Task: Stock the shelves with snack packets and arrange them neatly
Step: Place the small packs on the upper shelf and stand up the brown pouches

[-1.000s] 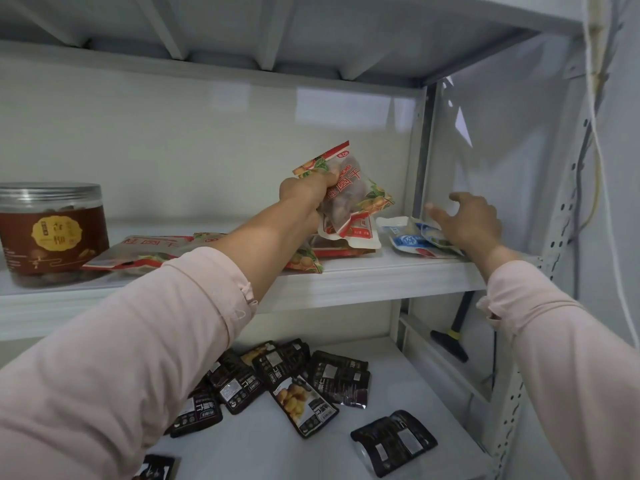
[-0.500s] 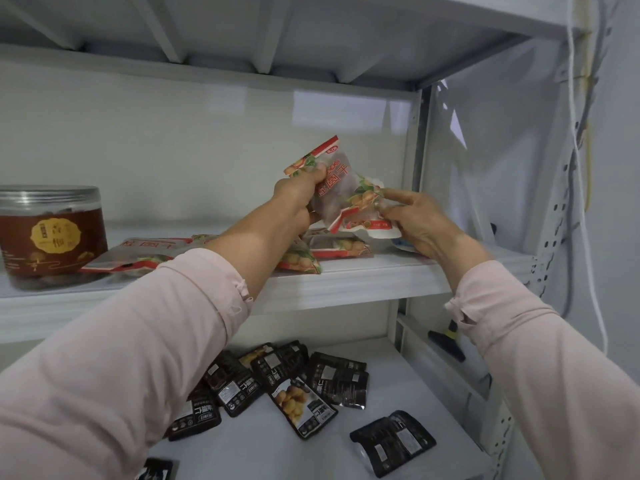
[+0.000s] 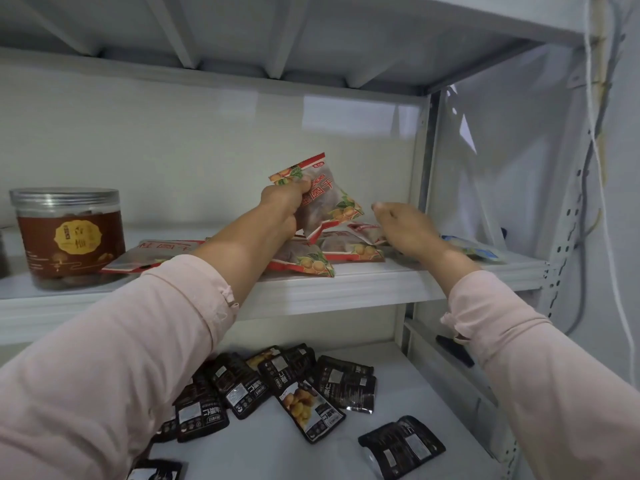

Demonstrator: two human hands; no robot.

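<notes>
My left hand point(image 3: 282, 211) grips a red snack packet point(image 3: 323, 199) with fruit print and holds it upright above the middle shelf point(image 3: 363, 289). Under it, more red packets point(image 3: 301, 263) lie flat, one point(image 3: 346, 249) just left of my right hand. My right hand point(image 3: 410, 232) hovers low over the shelf beside those packets, fingers loosely bent and holding nothing. Another red packet point(image 3: 156, 251) lies flat further left, partly behind my left sleeve.
A brown jar point(image 3: 69, 237) with a clear lid stands at the shelf's left end. A blue-and-white packet point(image 3: 476, 251) lies at the right end near the upright. Several black packets point(image 3: 311, 407) are scattered on the lower shelf point(image 3: 388, 410). Cables point(image 3: 602, 188) hang at the right.
My right hand left the blue-and-white packets, pinched the lower edge of the red packets my left hand held, then let go. A red packet now lies on the shelf below.
</notes>
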